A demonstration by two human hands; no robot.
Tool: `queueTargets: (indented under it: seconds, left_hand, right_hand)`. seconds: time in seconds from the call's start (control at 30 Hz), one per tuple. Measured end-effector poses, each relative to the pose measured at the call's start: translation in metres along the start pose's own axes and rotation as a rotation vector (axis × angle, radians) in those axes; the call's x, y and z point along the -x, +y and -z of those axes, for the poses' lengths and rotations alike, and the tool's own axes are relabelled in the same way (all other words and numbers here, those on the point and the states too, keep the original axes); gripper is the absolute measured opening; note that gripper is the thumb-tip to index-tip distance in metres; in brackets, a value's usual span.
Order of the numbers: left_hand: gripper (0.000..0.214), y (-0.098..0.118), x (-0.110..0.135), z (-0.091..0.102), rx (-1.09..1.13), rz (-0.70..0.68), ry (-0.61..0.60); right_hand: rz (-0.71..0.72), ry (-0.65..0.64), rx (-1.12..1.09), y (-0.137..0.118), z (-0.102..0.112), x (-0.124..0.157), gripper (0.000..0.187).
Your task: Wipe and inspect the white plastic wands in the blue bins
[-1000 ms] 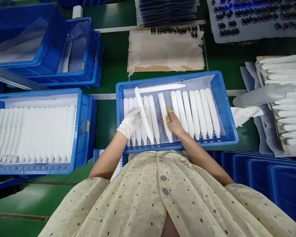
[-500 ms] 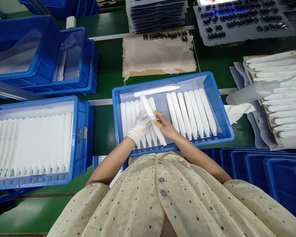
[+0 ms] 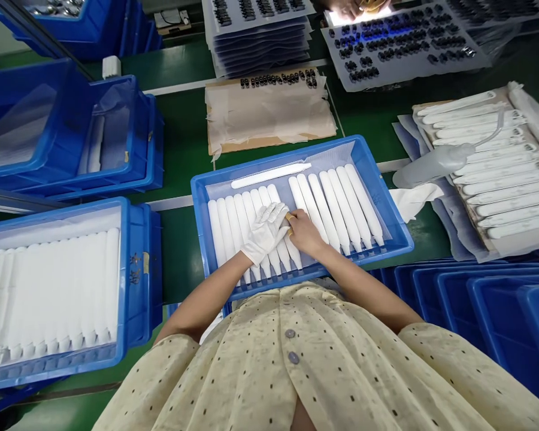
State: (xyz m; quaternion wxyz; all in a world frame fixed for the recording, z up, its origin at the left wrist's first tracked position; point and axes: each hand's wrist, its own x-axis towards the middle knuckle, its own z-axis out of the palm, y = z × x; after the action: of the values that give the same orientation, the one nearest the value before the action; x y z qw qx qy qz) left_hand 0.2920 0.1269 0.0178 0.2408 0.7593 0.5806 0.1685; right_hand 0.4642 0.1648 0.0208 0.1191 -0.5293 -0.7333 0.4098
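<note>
My left hand (image 3: 266, 231), in a white glove, lies over a row of white tube-shaped parts (image 3: 236, 216) with its fingers stretched out. My right hand (image 3: 304, 232), with yellow finger covers, is beside it. Its thumb and fingers are bent together at the left fingertips, and whatever they pinch is hidden. Both hands are over a blue tray (image 3: 196, 209) lined with a translucent sheet. More white tubes (image 3: 336, 203) lie side by side on the tray's right. A single white tube (image 3: 272, 175) lies crosswise along the back.
A blue bin (image 3: 124, 281) full of white tubes stands at left, with stacked blue bins (image 3: 155, 149) behind. A cardboard sheet (image 3: 269, 117) bears small black parts. At right are a squeeze bottle (image 3: 431, 164) and a white cloth (image 3: 413, 200). Another person's hand (image 3: 345, 7) shows at the top.
The tilted white tube held between both hands is now down in the left row or hidden under my hands. My left hand has flattened out over the row. The view has shifted slightly.
</note>
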Motion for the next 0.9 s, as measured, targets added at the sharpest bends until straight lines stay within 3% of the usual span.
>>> queueTargets:
  seconds: [0.07, 0.17, 0.3, 0.43, 0.53, 0.67, 0.73, 0.8, 0.83, 0.9]
  left_hand:
    - [0.058, 0.002, 0.001, -0.001, -0.020, -0.012, -0.003]
    - [0.048, 0.010, 0.000, 0.000, 0.056, -0.027, 0.003]
    - [0.045, 0.024, -0.010, -0.005, 0.391, 0.008, 0.067]
    - [0.054, 0.034, -0.035, -0.017, 0.731, 0.212, 0.241]
    - [0.063, 0.046, -0.062, -0.027, 1.034, 0.380, 0.376]
    - [0.047, 0.071, -0.086, -0.029, 1.427, 0.553, 0.317]
    - [0.035, 0.080, -0.087, -0.015, 1.567, 0.569, 0.211]
    - [0.030, 0.084, -0.084, 0.013, 1.706, 0.501, 0.117]
    - [0.029, 0.084, -0.083, 0.030, 1.751, 0.456, 0.084]
    - [0.029, 0.082, -0.080, 0.069, 1.770, 0.414, 0.124]
  right_hand:
    - [0.023, 0.024, 0.066, 0.000, 0.022, -0.026, 0.037]
    - [0.064, 0.080, 0.142, 0.004, 0.052, -0.075, 0.040]
    - [0.126, 0.078, 0.223, 0.013, 0.059, -0.118, 0.039]
    - [0.129, 0.086, 0.266, 0.011, 0.055, -0.123, 0.040]
    - [0.120, 0.097, 0.251, -0.004, 0.065, -0.119, 0.047]
    - [0.326, 0.141, -0.053, -0.021, 0.090, -0.101, 0.060]
    - [0.371, 0.203, -0.345, -0.017, 0.101, -0.084, 0.060]
    - [0.277, 0.202, -0.692, -0.004, 0.105, -0.061, 0.059]
    - [0.208, 0.122, -0.857, 0.003, 0.104, -0.047, 0.061]
    - [0.113, -0.204, -1.099, 0.012, 0.094, -0.019, 0.068]
